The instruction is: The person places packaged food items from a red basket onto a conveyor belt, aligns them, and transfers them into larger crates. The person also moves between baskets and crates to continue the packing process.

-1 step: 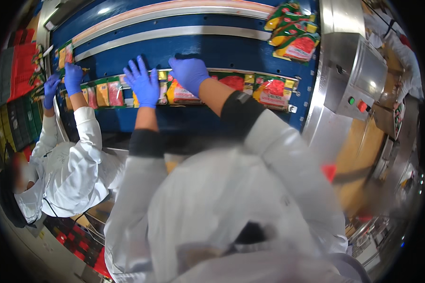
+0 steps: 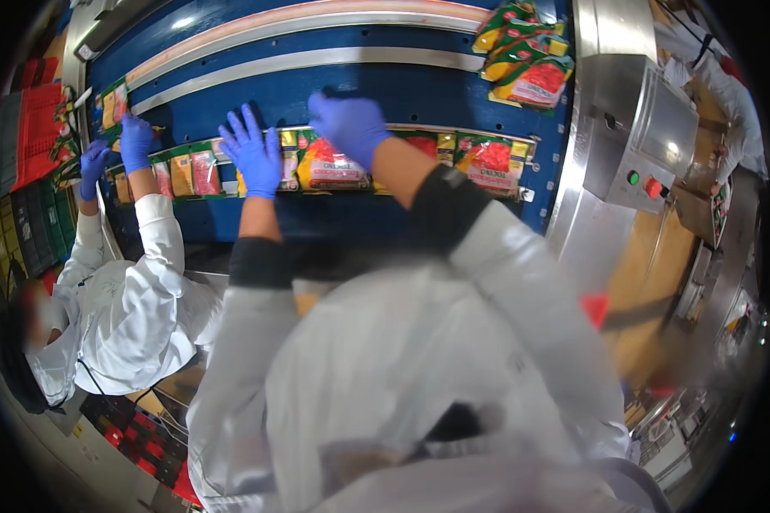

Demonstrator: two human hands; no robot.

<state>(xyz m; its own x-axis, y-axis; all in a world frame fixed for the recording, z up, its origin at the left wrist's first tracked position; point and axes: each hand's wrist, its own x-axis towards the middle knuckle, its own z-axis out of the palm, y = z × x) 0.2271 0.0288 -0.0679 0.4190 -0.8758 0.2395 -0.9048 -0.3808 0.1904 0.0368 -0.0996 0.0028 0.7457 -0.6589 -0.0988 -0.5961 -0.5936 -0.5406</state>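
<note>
blue worktop point(image 2: 436, 96): right fingers point(image 2: 323, 109) farther forward (pouch point(image 2: 329, 171) clearer)

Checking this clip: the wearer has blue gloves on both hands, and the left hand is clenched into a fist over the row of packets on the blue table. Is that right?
Not quite: the left hand isn't clenched. The head view shows it open, fingers spread, over the row of packets on the blue table.
</note>
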